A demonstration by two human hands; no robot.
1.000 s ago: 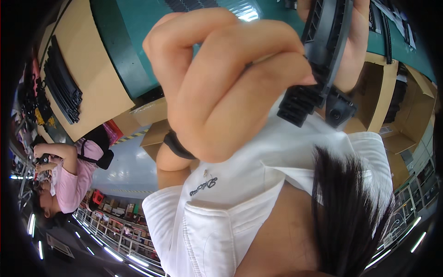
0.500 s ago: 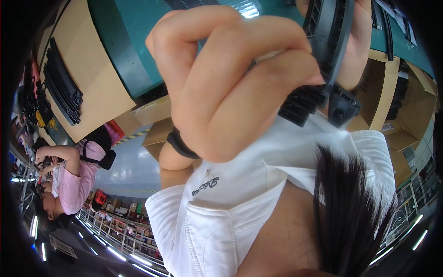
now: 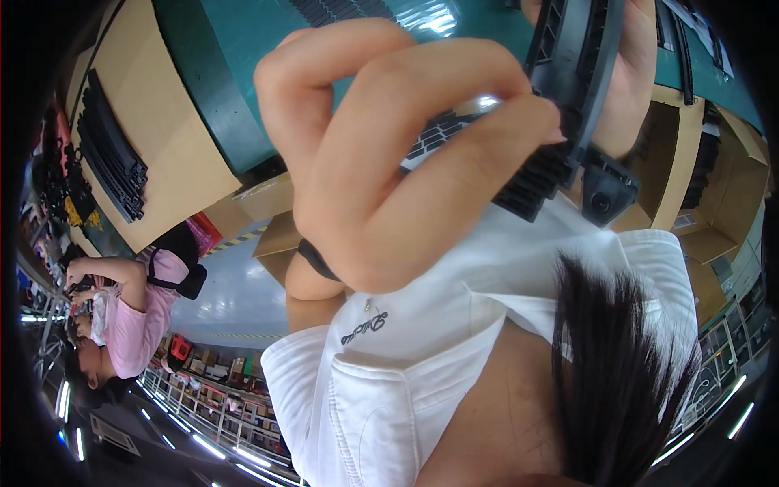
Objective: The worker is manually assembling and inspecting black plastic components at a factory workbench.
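A long black plastic part (image 3: 578,81), slightly curved with raised edges, is held up close in the upper right. It has a ribbed grille section (image 3: 527,191) and a block with a round hole (image 3: 604,201) at its lower end. Behind it, my right hand (image 3: 637,89) is wrapped round the part, most of its fingers hidden. My left hand (image 3: 349,195), with a black band at the wrist, is bent in front. Its fingertips are pinched together against the part's left edge; whether a small piece sits between them cannot be made out.
Rows of small dark pieces (image 3: 337,11) lie on the green table (image 3: 235,73). At left, a cardboard sheet (image 3: 182,154) bears a stack of long black strips (image 3: 109,154). Open cardboard boxes (image 3: 722,231) stand at right. A person in pink (image 3: 138,325) works at far left.
My left hand has shifted slightly down, and a wider gap between its fingers now shows dark pieces on the table. The black part has barely moved.
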